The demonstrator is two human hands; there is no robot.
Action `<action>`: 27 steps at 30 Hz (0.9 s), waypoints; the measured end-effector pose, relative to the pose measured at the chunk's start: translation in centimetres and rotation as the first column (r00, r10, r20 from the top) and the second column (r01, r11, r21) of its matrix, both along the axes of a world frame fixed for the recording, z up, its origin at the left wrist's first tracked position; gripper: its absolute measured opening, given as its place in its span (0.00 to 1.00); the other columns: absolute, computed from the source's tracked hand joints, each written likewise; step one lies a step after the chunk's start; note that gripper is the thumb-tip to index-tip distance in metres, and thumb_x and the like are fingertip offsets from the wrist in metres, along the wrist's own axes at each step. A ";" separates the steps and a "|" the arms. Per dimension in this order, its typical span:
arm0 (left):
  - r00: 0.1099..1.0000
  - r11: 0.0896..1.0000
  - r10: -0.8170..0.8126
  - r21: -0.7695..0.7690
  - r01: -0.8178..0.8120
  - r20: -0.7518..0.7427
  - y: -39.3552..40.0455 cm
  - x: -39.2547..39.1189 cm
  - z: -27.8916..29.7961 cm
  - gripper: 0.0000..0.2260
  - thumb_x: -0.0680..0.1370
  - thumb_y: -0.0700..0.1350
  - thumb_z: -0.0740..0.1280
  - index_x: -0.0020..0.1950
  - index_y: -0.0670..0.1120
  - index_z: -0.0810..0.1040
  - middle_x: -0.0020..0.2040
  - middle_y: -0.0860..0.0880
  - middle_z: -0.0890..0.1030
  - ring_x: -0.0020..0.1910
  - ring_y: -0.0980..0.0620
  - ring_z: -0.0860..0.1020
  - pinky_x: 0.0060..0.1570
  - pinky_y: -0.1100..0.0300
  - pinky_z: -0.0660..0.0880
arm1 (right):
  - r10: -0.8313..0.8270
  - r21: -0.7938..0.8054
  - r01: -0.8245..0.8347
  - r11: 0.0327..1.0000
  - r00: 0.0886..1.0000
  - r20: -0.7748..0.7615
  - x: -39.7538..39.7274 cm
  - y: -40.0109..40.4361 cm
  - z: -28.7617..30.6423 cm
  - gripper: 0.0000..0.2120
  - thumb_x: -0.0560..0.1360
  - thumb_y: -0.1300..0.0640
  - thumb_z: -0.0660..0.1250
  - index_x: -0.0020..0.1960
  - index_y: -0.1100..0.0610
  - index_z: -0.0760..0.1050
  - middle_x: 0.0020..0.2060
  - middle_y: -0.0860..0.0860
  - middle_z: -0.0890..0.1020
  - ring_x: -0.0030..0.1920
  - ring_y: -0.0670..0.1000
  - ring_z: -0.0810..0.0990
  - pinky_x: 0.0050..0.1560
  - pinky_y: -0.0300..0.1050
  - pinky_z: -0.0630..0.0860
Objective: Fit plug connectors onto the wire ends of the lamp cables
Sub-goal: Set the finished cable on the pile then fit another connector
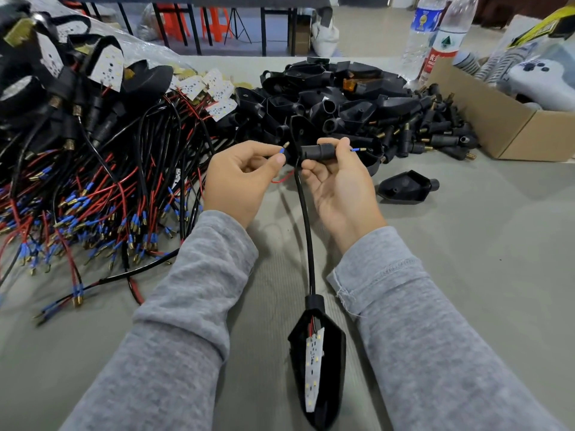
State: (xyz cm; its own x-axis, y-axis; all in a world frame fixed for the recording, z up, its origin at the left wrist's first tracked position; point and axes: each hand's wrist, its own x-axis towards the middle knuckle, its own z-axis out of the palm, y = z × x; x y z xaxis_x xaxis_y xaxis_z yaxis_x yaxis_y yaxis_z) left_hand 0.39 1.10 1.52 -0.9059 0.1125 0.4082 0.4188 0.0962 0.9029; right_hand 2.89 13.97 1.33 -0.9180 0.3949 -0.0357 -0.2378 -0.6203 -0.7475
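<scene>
My left hand (241, 178) pinches a red wire end with a blue sleeve and brass tip (282, 149) between thumb and fingers. My right hand (339, 181) grips a black plug connector (317, 151). A second blue-sleeved wire tip (357, 149) sticks out to the right of my right fingers. A black cable (306, 228) runs from the connector down to a black lamp housing (319, 365) with a white LED board, lying on the grey table between my forearms.
A big tangle of red and black cables with blue-sleeved tips (93, 197) lies at the left. A heap of black housings and connectors (357, 104) fills the back centre. One loose housing (406, 186) lies right of my hands. A cardboard box (497, 119) and water bottles (435, 35) stand at the back right.
</scene>
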 end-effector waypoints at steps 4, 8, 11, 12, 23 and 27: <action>1.000 0.999 -0.030 -0.029 0.030 0.006 0.2 0.3 0.1 0.08 0.75 0.36 0.71 0.41 0.49 0.82 0.34 0.49 0.80 0.35 0.56 0.76 0.40 0.67 0.73 | -0.001 0.049 0.002 0.999 1.000 -0.010 0.0 -0.2 0.0 0.18 0.86 0.53 0.51 0.48 0.60 0.74 0.32 0.53 0.80 0.28 0.47 0.78 0.34 0.38 0.78; 1.000 0.998 -0.013 -0.060 0.014 0.024 0.2 0.1 -0.1 0.09 0.74 0.37 0.72 0.38 0.50 0.81 0.35 0.42 0.79 0.36 0.52 0.74 0.38 0.63 0.70 | -0.002 0.065 0.002 0.998 1.000 -0.012 0.1 -0.2 0.1 0.18 0.86 0.53 0.51 0.48 0.60 0.74 0.32 0.53 0.80 0.28 0.48 0.78 0.34 0.38 0.78; 1.000 0.997 -0.013 -0.072 0.015 0.024 0.2 0.1 -0.1 0.09 0.74 0.37 0.72 0.37 0.50 0.81 0.34 0.44 0.78 0.35 0.53 0.72 0.37 0.63 0.69 | -0.005 0.102 0.006 0.995 1.000 -0.010 0.1 -0.2 0.2 0.17 0.86 0.53 0.51 0.47 0.60 0.74 0.32 0.53 0.80 0.28 0.47 0.77 0.33 0.38 0.78; 1.000 0.997 -0.015 -0.073 0.017 0.021 0.2 0.1 0.0 0.09 0.73 0.36 0.71 0.37 0.50 0.81 0.34 0.45 0.77 0.35 0.53 0.72 0.37 0.63 0.69 | -0.010 0.122 0.010 0.992 1.000 -0.006 0.2 -0.2 0.2 0.17 0.86 0.53 0.51 0.47 0.60 0.73 0.33 0.54 0.80 0.28 0.47 0.77 0.33 0.38 0.77; 1.000 0.997 -0.007 -0.077 0.009 0.029 0.0 0.0 -0.3 0.08 0.74 0.38 0.72 0.41 0.51 0.83 0.34 0.57 0.81 0.34 0.64 0.78 0.40 0.71 0.73 | -0.017 0.258 0.011 0.966 1.000 0.020 0.3 0.0 0.1 0.16 0.85 0.53 0.52 0.48 0.59 0.74 0.31 0.51 0.80 0.28 0.46 0.78 0.34 0.38 0.77; 0.999 0.994 -0.031 -0.103 0.034 0.032 0.2 0.1 -0.4 0.09 0.75 0.38 0.72 0.40 0.53 0.82 0.35 0.57 0.82 0.35 0.65 0.78 0.41 0.72 0.73 | -0.021 0.287 0.010 0.958 0.999 0.036 0.4 0.1 0.1 0.16 0.85 0.53 0.52 0.48 0.59 0.75 0.31 0.51 0.80 0.29 0.46 0.78 0.34 0.38 0.77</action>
State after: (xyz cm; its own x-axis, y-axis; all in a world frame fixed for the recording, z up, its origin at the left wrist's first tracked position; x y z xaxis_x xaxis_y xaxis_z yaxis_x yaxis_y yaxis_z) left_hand 0.48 1.31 1.09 -0.9127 0.1825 0.3657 0.3963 0.1766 0.9010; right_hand 3.31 14.03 1.46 -0.9119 0.4078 0.0459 -0.2130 -0.3748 -0.9023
